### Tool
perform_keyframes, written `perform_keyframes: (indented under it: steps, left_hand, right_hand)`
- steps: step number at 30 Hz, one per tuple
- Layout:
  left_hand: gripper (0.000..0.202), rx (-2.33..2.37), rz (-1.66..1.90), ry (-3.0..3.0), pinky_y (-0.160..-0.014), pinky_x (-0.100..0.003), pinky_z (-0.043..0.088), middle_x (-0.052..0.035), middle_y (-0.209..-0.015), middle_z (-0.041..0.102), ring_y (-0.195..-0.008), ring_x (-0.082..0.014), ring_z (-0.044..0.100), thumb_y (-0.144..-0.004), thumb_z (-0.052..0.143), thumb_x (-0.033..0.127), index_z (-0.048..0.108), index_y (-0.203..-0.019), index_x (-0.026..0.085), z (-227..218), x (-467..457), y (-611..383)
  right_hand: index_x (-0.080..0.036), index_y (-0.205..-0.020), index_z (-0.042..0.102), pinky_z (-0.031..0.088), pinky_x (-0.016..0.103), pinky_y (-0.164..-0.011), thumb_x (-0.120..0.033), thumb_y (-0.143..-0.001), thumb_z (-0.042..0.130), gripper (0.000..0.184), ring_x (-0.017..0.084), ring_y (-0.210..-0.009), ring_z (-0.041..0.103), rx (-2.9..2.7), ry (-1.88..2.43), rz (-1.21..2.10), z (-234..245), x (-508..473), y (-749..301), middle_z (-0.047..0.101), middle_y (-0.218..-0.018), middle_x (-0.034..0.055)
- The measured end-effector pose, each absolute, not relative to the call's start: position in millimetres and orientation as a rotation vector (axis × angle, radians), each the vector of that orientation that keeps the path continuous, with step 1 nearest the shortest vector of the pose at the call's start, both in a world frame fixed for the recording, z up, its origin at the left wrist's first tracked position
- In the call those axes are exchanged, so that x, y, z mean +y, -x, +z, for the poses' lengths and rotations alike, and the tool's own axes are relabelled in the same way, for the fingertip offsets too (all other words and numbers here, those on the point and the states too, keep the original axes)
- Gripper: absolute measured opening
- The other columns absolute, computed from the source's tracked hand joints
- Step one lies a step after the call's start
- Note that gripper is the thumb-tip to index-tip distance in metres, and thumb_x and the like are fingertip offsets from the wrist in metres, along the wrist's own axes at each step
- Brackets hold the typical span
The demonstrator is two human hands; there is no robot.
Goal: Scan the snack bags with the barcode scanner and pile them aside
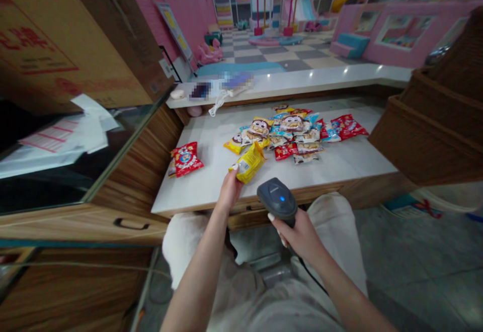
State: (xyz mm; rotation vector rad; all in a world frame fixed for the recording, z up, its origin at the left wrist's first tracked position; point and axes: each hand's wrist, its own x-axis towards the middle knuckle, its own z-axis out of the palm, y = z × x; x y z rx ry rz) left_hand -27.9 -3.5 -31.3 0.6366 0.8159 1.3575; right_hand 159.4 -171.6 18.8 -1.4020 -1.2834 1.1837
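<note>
You sat at the counter (309, 81) of what looked like an indoor children's play centre, with a slide (306, 8), pink playhouse wall (390, 56) and checkered floor (315, 55) beyond.

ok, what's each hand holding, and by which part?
Left hand: a yellow packet, by its near left edge. Right hand: the scanner, by its handle, below the head.

Head view: left hand (231, 188) grips yellow plastic snack packet (249, 163), barcode side up, over white desktop (211, 191). Right hand (300, 234) holds dark grey corded handheld scanner (277, 198), blue light lit, head near packet. Mixed pile of shiny multicoloured snack bags (290, 131) beyond; red glossy snack bag (186, 159) apart at desktop's left. Brown woven basket (407, 141) right.
</note>
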Motion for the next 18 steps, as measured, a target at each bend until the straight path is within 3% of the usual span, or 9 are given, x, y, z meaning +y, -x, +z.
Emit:
perform_keyframes:
  steps: [6,12,18]
  left_hand:
    - [0.055,0.798,1.367,-0.661,-0.126,-0.049,0.054,-0.0134,-0.137,0.082,-0.147,-0.0336,0.068,-0.094,0.079,0.046,0.074,-0.14,0.018,-32,-2,26]
    - [0.045,0.843,1.386,-0.642,-0.126,-0.051,0.053,-0.0134,-0.128,0.085,-0.149,-0.0356,0.066,-0.092,0.08,0.046,0.078,-0.128,0.018,-31,-7,28]
    - [0.058,0.985,1.581,-0.867,-0.124,-0.048,0.054,-0.0131,-0.145,0.078,-0.151,-0.0339,0.065,-0.095,0.072,0.058,0.073,-0.141,0.023,-11,-1,51]
  right_hand:
    - [-0.027,-0.071,0.059,0.043,0.027,-0.046,-0.047,-0.091,0.076,0.033,0.016,-0.038,0.054,-1.294,1.388,1.173,24,-172,-159,0.054,-0.044,-0.0055]
    - [-0.027,-0.074,0.061,0.042,0.026,-0.044,-0.047,-0.092,0.075,0.031,0.016,-0.038,0.054,-1.292,1.401,1.157,18,-174,-161,0.055,-0.045,-0.0052]
    - [-0.027,-0.072,0.06,0.042,0.026,-0.043,-0.049,-0.087,0.077,0.032,0.015,-0.035,0.053,-1.235,1.435,1.173,20,-175,-164,0.054,-0.043,-0.0059]
